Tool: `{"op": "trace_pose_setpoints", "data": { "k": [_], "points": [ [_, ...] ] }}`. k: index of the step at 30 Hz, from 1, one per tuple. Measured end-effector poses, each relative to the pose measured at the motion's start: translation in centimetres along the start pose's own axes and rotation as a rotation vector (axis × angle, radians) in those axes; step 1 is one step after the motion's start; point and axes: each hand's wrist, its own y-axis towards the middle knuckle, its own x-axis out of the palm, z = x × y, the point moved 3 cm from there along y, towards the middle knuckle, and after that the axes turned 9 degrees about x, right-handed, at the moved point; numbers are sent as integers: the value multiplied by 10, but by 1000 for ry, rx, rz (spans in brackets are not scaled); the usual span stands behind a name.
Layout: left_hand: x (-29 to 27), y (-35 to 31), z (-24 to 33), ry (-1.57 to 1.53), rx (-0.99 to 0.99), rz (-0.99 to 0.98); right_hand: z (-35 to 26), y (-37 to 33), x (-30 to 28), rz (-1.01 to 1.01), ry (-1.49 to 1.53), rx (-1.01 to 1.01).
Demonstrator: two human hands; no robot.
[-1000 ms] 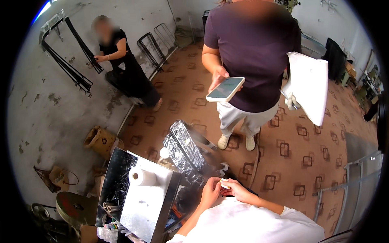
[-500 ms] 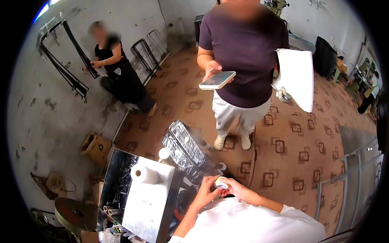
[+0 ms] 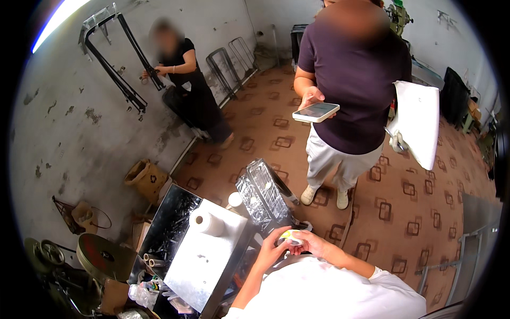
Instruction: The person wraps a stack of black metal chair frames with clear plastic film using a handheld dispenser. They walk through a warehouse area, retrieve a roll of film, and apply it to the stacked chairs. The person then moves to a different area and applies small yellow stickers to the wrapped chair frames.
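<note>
Low in front of my body, I hold a small round white-and-yellow thing (image 3: 287,234) whose kind I cannot make out. My left hand (image 3: 272,247) grips its left side with curled fingers. From the right, my right hand (image 3: 314,244) closes on its other edge, the fingers partly hidden beneath. Just beyond my hands stands a bundle wrapped in clear plastic film (image 3: 261,192). A roll of white film (image 3: 204,221) stands on the pale metal bench top (image 3: 187,274) to my left.
Dark small parts fill a black tray (image 3: 169,223) beside the bench top. A person in a dark shirt (image 3: 353,90) faces me with a phone (image 3: 317,112) and white sheets (image 3: 417,125). Another person (image 3: 183,72) handles black frames (image 3: 114,64) at the left wall. Metal rails (image 3: 461,260) stand right.
My view has swung left, so the surroundings sit farther right. The small round thing has turned between my fingers and shows more yellow. Both hands still hold it.
</note>
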Motion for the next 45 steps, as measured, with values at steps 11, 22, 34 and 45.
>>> {"op": "trace_pose_setpoints", "data": {
  "k": [11,22,34,45],
  "points": [
    [-3,16,-24,-71,-48,88,-19,14,-6,28,-18,80],
    [-6,18,-45,-29,-68,183,-9,20,-36,136,100,176],
    [12,6,-68,126,-279,90,3,4,-36,218,40,269],
    [12,4,-61,136,-221,76,-4,2,-26,160,7,219]
  ]
}}
